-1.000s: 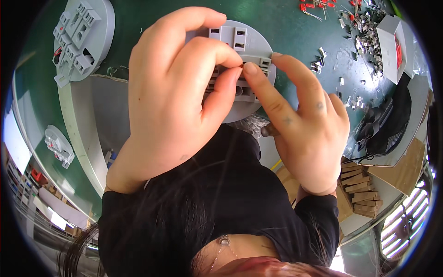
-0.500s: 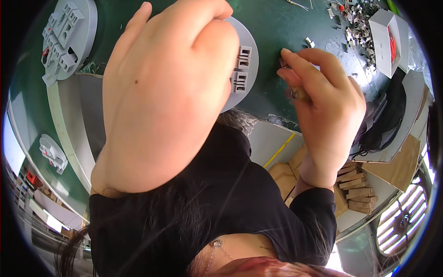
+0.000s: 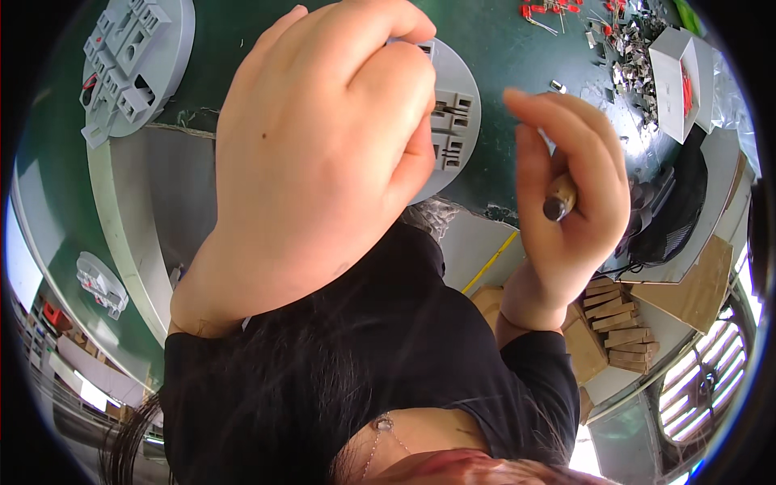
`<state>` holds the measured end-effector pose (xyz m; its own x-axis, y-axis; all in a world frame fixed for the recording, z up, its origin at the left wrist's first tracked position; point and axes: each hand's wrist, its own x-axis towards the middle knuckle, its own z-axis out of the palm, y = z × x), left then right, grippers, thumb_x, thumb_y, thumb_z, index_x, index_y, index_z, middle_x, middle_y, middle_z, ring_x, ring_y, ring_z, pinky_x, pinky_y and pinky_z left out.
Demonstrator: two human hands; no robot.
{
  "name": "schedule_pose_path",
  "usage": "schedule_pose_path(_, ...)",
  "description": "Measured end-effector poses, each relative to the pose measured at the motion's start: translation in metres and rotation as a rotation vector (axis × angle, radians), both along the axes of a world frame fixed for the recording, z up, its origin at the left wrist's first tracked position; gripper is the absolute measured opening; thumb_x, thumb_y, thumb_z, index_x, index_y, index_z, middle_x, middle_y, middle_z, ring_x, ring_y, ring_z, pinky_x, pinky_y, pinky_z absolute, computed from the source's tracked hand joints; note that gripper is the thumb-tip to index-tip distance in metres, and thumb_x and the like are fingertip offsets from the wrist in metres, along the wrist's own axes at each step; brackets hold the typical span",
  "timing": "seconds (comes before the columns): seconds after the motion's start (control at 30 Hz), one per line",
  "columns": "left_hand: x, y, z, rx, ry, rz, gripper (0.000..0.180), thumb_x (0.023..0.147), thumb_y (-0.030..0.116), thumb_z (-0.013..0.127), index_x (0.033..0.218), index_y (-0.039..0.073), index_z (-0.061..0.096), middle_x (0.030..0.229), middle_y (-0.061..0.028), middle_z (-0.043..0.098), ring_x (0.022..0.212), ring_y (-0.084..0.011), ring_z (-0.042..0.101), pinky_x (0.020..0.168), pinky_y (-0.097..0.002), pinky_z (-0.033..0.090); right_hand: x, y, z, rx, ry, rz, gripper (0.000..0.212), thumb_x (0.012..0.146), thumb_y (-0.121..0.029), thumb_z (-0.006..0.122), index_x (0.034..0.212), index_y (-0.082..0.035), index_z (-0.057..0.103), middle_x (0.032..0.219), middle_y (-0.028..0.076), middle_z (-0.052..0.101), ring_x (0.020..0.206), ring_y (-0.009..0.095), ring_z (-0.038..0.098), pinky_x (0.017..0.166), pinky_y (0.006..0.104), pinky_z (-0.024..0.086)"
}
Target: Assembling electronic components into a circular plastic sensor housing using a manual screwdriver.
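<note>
My left hand (image 3: 323, 137) covers much of a round grey plate (image 3: 467, 89) with raised slotted blocks (image 3: 450, 121) on it. Its fingers are curled over the plate, and the fingertips are hidden, so what they grip cannot be made out. To the right of the plate, my right hand (image 3: 578, 170) is raised with bent fingers wrapped round a short brownish rod (image 3: 560, 199). The rod's rounded dark end points toward the view, and its other end is hidden in the hand. Index finger and thumb of that hand stand slightly apart.
Another grey plate with blocks (image 3: 153, 65) lies at the far left, and a smaller one (image 3: 102, 284) sits below it. Small metal pieces (image 3: 634, 73) and red-headed parts (image 3: 554, 10) are scattered at the far right, beside a white box (image 3: 672, 85). A black mesh bag (image 3: 675, 214) lies nearby.
The right hand has turned, bringing the rod's dark end into view. My left hand and the plate appear a little farther right. More red-headed parts show at the top.
</note>
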<state>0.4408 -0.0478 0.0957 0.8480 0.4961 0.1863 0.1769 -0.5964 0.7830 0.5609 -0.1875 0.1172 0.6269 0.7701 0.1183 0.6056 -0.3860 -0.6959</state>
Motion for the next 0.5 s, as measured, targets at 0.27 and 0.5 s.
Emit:
schedule_pose_path(0.27, -0.001, -0.001, 0.001, 0.042, 0.013, -0.018, 0.022, 0.070, -0.012, 0.069, 0.078, 0.002, 0.055, 0.115, -0.0113, 0.066, 0.072, -0.0193, 0.061, 0.079, -0.0334, 0.054, 0.008, -0.010, -0.005, 0.082, 0.021, 0.050, 0.022, 0.077, 0.014, 0.074, 0.094, -0.001, 0.073, 0.099, 0.006, 0.075, 0.067, 0.004, 0.052, 0.056, 0.0192, 0.036)
schedule_pose_path(0.5, -0.001, 0.007, 0.004, 0.242, 0.033, -0.127, 0.024, 0.066, -0.010, 0.070, 0.077, 0.004, 0.055, 0.115, -0.0103, 0.067, 0.071, -0.0221, 0.060, 0.100, -0.0468, 0.047, 0.014, -0.010, -0.002, -0.012, -0.050, 0.154, 0.022, 0.074, 0.009, 0.079, 0.091, -0.002, 0.072, 0.092, 0.005, 0.076, 0.072, 0.006, 0.064, 0.056, 0.0200, 0.037)
